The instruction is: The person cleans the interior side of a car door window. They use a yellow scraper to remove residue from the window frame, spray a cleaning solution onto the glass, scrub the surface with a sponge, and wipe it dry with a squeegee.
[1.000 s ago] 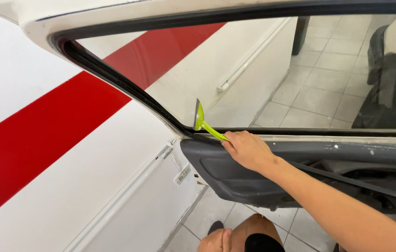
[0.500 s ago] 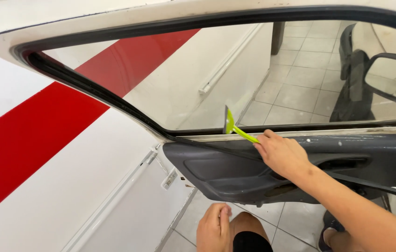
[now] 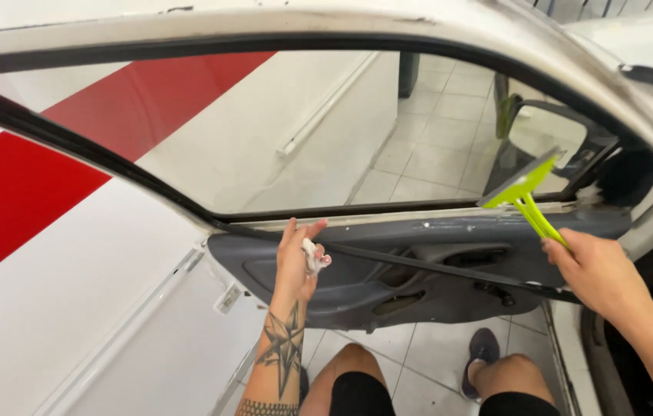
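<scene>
An open white car door (image 3: 434, 23) fills the view, with its window glass (image 3: 326, 139) and grey inner panel (image 3: 419, 270). My right hand (image 3: 600, 270) grips the handle of a lime-green squeegee (image 3: 523, 196); its blade rests against the glass at the front lower corner, close to the side mirror (image 3: 550, 135). My left hand (image 3: 299, 258) is raised to the top edge of the door panel at the rear end of the window, fingers up, with a small white wad pinched against the palm.
A white wall with a broad red stripe (image 3: 26, 192) stands behind the door. A black strap (image 3: 434, 266) runs across the door panel. My knees (image 3: 357, 377) and a dark shoe (image 3: 484, 350) show above the tiled floor (image 3: 442, 123).
My right hand has drawn the squeegee along the bottom of the glass toward the mirror end. My left hand has come up from my knee to the door panel's top edge.
</scene>
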